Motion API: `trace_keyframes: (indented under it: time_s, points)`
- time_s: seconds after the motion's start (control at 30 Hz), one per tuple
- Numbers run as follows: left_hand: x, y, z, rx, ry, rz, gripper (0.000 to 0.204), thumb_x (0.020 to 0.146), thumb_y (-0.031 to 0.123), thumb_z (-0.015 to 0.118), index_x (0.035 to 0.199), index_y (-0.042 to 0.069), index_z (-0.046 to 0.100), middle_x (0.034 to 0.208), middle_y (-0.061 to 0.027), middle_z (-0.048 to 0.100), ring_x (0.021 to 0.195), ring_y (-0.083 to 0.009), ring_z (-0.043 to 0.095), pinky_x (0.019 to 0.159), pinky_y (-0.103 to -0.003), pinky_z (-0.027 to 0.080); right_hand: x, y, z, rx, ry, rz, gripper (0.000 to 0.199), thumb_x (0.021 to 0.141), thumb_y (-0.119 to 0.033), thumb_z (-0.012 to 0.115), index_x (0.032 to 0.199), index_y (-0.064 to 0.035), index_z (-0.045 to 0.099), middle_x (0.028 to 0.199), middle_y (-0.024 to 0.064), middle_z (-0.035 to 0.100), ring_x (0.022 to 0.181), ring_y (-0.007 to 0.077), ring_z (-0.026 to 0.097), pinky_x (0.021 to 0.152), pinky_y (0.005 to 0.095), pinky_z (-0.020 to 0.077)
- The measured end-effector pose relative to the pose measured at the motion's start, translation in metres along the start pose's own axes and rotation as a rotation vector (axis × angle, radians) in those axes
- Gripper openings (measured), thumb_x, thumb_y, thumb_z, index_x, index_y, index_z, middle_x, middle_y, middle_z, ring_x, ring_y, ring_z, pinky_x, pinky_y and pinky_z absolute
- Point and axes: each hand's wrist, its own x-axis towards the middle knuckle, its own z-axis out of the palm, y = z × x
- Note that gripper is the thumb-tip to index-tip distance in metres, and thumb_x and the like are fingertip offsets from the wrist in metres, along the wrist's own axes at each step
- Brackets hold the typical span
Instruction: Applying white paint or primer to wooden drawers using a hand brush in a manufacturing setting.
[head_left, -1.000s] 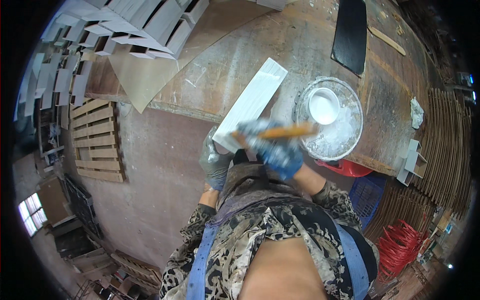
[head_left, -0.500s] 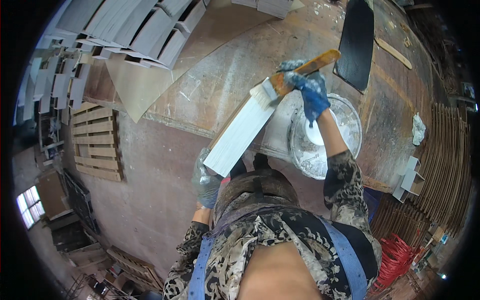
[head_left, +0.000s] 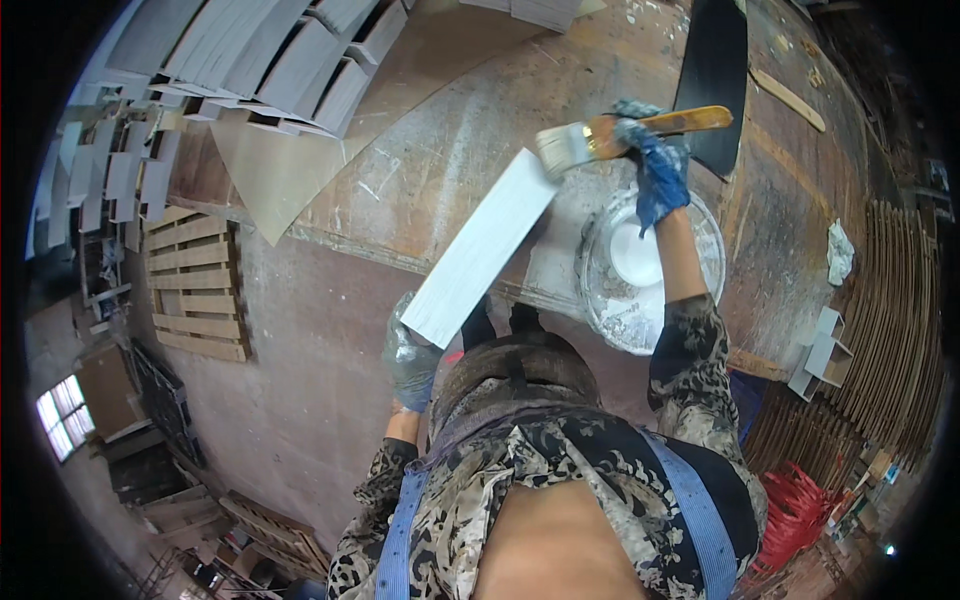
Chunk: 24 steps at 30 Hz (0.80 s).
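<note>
My gloved left hand [head_left: 410,352] grips the near end of a long white-painted wooden piece [head_left: 482,250]; its fingers are partly hidden beneath. The piece slants away to the right, its far end over the worktable. In a blue, paint-smeared glove, my right hand [head_left: 652,165] is closed around a wide paintbrush [head_left: 590,142] with pale bristles and an orange-brown handle. The bristles are just beyond the far end of the piece, close to its corner. Below my right hand stands a round paint-smeared tub [head_left: 708,262] with a white round shape inside, partly covered by my forearm.
White box-like pieces [head_left: 240,60] are stacked at the back left. A black board [head_left: 712,90] and a wooden stick [head_left: 788,100] lie on the worktable [head_left: 420,180]. A wooden pallet [head_left: 195,290] is on the left floor; thin brown strips [head_left: 885,320] stand at the right.
My right hand has moved right with the brush, taking its bristles from the painted face to beyond its far end. The white piece has turned slightly in my left hand.
</note>
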Motion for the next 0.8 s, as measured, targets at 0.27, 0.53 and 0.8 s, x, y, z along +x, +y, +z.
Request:
trace_keyframes:
  time_s: [0.27, 0.53, 0.8]
  points:
    - [0.003, 0.002, -0.003, 0.015, -0.073, -0.051, 0.086, 0.055, 0.028, 0.083, 0.123, 0.000, 0.038, 0.115, -0.0149, 0.051, 0.103, -0.0283, 0.053, 0.087, -0.034, 0.044, -0.015, 0.020, -0.025, -0.014, 0.144, -0.218, 0.021, 0.071, 0.000, 0.064, 0.090, -0.0027, 0.060, 0.094, 0.0080, 0.062, 0.088, 0.0173, 0.058, 0.082, 0.0297, 0.0453]
    - [0.013, 0.030, -0.011, 0.038, 0.059, 0.113, 0.086, 0.053, 0.031, 0.082, 0.122, 0.000, 0.041, 0.123, -0.0147, 0.049, 0.108, -0.0277, 0.052, 0.088, -0.032, 0.045, -0.059, 0.043, 0.001, -0.682, -0.264, -0.638, 0.019, 0.077, -0.001, 0.058, 0.096, -0.0042, 0.056, 0.103, 0.0067, 0.057, 0.097, 0.0194, 0.054, 0.085, 0.0288, 0.0419]
    - [-0.003, 0.018, -0.010, -0.507, -0.018, -0.031, 0.056, 0.070, 0.021, 0.071, 0.117, 0.001, 0.048, 0.103, -0.0145, 0.057, 0.090, -0.0277, 0.058, 0.076, -0.032, 0.049, -0.197, 0.019, 0.082, -0.706, -1.034, -0.816, 0.037, 0.080, -0.012, 0.054, 0.117, -0.0160, 0.053, 0.119, 0.0077, 0.053, 0.109, 0.0251, 0.051, 0.091, 0.0362, 0.0430]
